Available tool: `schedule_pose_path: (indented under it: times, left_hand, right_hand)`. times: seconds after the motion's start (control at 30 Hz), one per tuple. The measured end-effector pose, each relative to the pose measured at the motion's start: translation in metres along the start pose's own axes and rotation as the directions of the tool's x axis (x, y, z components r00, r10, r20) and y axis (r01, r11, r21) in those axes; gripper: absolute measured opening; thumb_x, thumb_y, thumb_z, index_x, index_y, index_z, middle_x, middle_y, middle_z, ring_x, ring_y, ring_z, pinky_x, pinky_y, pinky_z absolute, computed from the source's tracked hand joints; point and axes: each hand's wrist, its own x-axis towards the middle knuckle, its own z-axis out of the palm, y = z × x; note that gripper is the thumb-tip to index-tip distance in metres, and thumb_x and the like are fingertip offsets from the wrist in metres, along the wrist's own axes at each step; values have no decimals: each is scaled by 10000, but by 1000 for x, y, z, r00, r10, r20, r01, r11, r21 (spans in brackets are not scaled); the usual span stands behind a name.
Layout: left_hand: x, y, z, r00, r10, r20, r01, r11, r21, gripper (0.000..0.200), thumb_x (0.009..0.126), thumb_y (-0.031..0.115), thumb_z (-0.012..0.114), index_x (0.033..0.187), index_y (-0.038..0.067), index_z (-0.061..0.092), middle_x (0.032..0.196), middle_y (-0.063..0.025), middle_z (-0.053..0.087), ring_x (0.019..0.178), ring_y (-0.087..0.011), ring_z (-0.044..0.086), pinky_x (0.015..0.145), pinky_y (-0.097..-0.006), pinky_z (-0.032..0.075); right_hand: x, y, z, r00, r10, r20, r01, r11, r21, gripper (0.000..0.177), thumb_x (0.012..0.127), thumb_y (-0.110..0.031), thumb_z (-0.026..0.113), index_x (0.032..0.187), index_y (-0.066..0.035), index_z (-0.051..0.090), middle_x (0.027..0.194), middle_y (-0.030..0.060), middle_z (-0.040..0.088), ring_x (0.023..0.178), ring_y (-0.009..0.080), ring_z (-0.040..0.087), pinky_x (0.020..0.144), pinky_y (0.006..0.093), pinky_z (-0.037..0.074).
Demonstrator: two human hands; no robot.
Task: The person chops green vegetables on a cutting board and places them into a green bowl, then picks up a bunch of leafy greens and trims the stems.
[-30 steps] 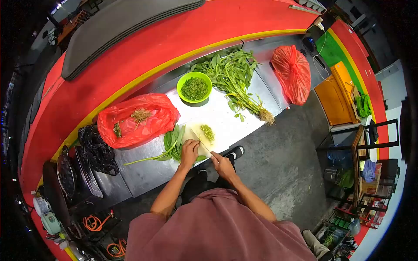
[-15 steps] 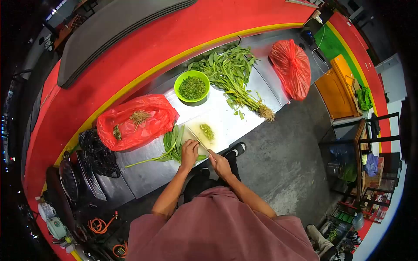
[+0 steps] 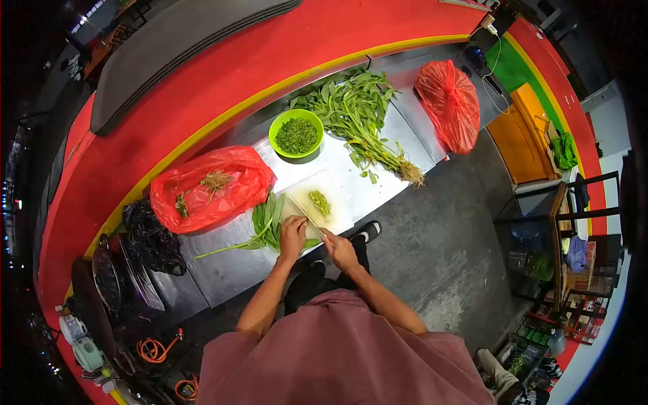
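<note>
My right hand (image 3: 339, 250) is closed round the handle of a knife (image 3: 305, 214), whose blade lies across the white cutting board (image 3: 329, 182). Close beside the blade, my left hand (image 3: 293, 235) presses down with bent fingers on a bunch of leafy greens (image 3: 266, 219). Those leaves and one long stem spread to the left over the metal counter; the part under my fingers is hidden. On the board, right of the blade, lies a small pile of chopped green stems (image 3: 318, 202). A green bowl (image 3: 275, 142) of finely chopped greens stands beyond the board.
An open red plastic bag (image 3: 250, 172) with root scraps sits at left, next to a black plastic bag (image 3: 152, 236). Uncut greens with roots (image 3: 364, 121) lie behind the board. A tied red bag (image 3: 449, 108) is at far right. The red wall (image 3: 324, 40) borders the counter (image 3: 229, 270).
Both hands and the knife stay in nearly the same place. The whole view has shifted very slightly.
</note>
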Motion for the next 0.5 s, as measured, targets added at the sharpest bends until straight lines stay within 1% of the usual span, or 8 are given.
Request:
schedule_pose_path:
  times: [0.03, 0.1, 0.13, 0.17, 0.23, 0.27, 0.4, 0.5]
  left_hand:
    - [0, 2, -1, 1000, 1, -2, -1, 1000, 0, 164, 875, -4, 679, 1024, -30, 743, 944, -175, 705, 882, -371, 683, 814, -421, 536]
    - [1, 3, -3, 1000, -8, 16, 8, 1000, 2, 162, 877, -1, 676, 1021, -32, 743, 951, -177, 705, 886, -373, 683, 815, -426, 534]
    - [1, 3, -3, 1000, 3, 10, -3, 1000, 12, 160, 881, 3, 676, 1022, -33, 743, 956, -176, 707, 887, -374, 684, 817, -424, 536]
    - [1, 3, -3, 1000, 13, 9, -13, 1000, 12, 160, 881, 3, 676, 1022, -33, 743, 956, -176, 707, 887, -374, 684, 817, -424, 536]
    - [-1, -1, -1, 1000, 17, 13, -17, 1000, 25, 158, 889, 14, 679, 1025, -28, 746, 960, -175, 709, 893, -368, 685, 820, -420, 536]
    - [-2, -4, 1, 1000, 1, 7, -1, 1000, 8, 149, 893, 27, 684, 1019, -24, 745, 959, -176, 709, 899, -363, 686, 824, -421, 536]
    - [0, -2, 1, 1000, 5, -25, -5, 1000, -10, 135, 891, 31, 688, 1005, -21, 737, 942, -181, 701, 896, -369, 681, 827, -430, 533]
    - [1, -1, -1, 1000, -6, 11, 6, 1000, -2, 134, 889, 25, 685, 1003, -24, 737, 939, -180, 698, 895, -369, 680, 826, -430, 532]
  right_hand:
    - [2, -1, 5, 1000, -3, 0, 3, 1000, -1, 373, 1047, -324, 558, 1344, -120, 655, 950, 312, 690, 919, 492, 683, 783, 518, 542]
    - [5, -6, 12, 996, -23, -83, 23, 1000, 3, 372, 1048, -337, 553, 1348, -140, 655, 924, 310, 689, 903, 495, 683, 769, 530, 537]
    - [7, -8, 10, 999, 16, -51, -17, 1000, -20, 376, 1050, -353, 547, 1345, -148, 658, 913, 309, 688, 897, 496, 683, 771, 542, 533]
    - [7, -9, 7, 998, 12, -60, -13, 1000, -19, 376, 1050, -353, 547, 1345, -148, 658, 913, 309, 688, 897, 496, 683, 771, 542, 533]
    - [7, -6, 2, 1000, 15, -17, -15, 999, -29, 387, 1051, -364, 545, 1343, -137, 659, 918, 311, 689, 897, 497, 682, 776, 545, 532]
    - [7, -5, 1, 1000, 21, -23, -21, 1000, -13, 395, 1052, -364, 543, 1339, -118, 658, 933, 309, 695, 915, 490, 687, 789, 533, 537]
    - [-3, -2, -5, 1000, 18, -8, -18, 1000, 19, 402, 1052, -362, 541, 1338, -102, 654, 936, 297, 704, 935, 479, 693, 800, 513, 541]
    - [-9, 0, -5, 1000, 7, -9, -6, 998, 58, 402, 1064, -359, 520, 1336, -92, 647, 960, 304, 704, 933, 496, 679, 806, 539, 539]
